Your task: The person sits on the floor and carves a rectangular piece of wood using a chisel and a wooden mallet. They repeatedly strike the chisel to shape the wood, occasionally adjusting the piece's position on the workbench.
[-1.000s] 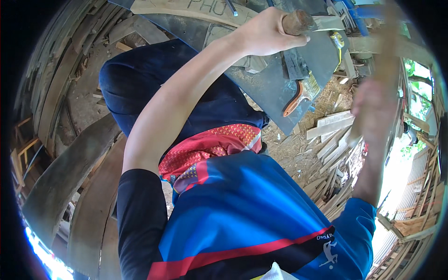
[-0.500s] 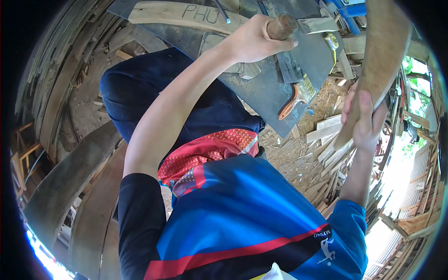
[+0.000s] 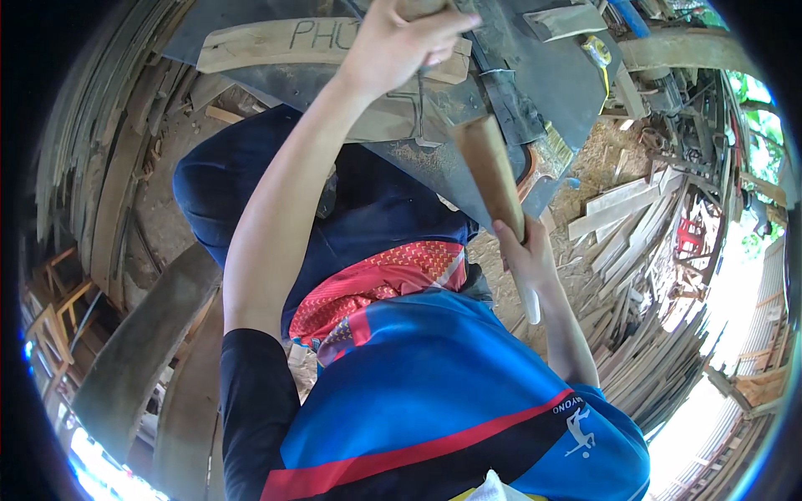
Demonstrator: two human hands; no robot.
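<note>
My left hand (image 3: pixel 386 52) is closed round a thick, round wooden handle (image 3: pixel 420 7) at the top of the view. A thin dark shaft (image 3: pixel 420 104) shows below the fist, down to a pale wooden piece (image 3: pixel 383 123) on the dark tabletop; whether it belongs to the handle I cannot tell. My right hand (image 3: pixel 530 257) grips the lower end of a stout wooden club (image 3: pixel 493 171), tilted with its broad end up and to the left. That end is apart from my left hand.
A curved board (image 3: pixel 259 46) with pencilled marks lies on the dark tabletop (image 3: pixel 468 200). Right of it are a dark flat tool (image 3: pixel 511 108), a brush (image 3: pixel 550 157) partly behind the club, and a yellow tape measure (image 3: pixel 596 52). Wood strips (image 3: pixel 639 209) pile on the floor at right.
The club has swung down and left from its raised place at the far right. My left hand, still round the handle, has moved up and left.
</note>
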